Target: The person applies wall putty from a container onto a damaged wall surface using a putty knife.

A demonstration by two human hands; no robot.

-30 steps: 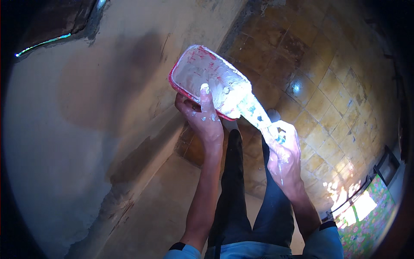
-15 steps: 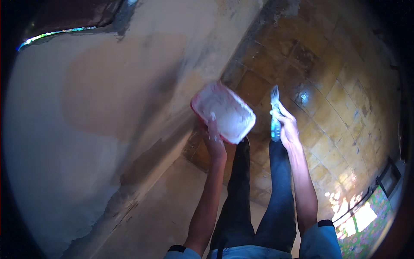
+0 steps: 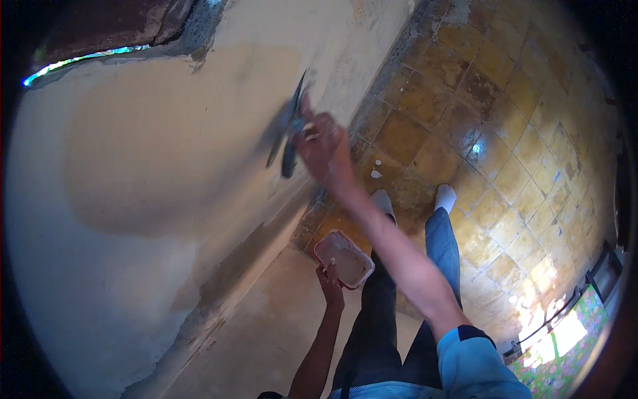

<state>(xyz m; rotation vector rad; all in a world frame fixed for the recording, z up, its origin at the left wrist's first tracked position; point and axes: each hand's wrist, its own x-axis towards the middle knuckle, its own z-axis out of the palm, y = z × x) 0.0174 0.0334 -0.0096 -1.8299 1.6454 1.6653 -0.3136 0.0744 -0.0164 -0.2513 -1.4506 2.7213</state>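
Note:
My right hand [image 3: 325, 149] reaches up to the wall, closed around the handle of a plastering trowel [image 3: 288, 158]. The trowel's thin blade [image 3: 295, 100] shows nearly edge-on, at the wall's surface or very near it. Lower down, my left hand [image 3: 330, 289] grips a red-rimmed plastic tub [image 3: 352, 263] by its near edge, thumb over the inside. Whitish paste coats the tub's inside; how deep it is I cannot tell. The pale wall [image 3: 153, 133] bears a large tan patch and grey smudges near the trowel.
White drops [image 3: 376, 173] lie on the brown tiled floor [image 3: 492, 126], close to my feet [image 3: 445, 197]. A rough ledge [image 3: 232, 263] runs along the wall's base. At the lower right is a flowered green cloth [image 3: 558, 352]; a dark-framed opening [image 3: 113, 23] sits upper left.
My right hand has swung left and up with the trowel, from above the floor to the wall. My left hand has lowered the tub toward my legs.

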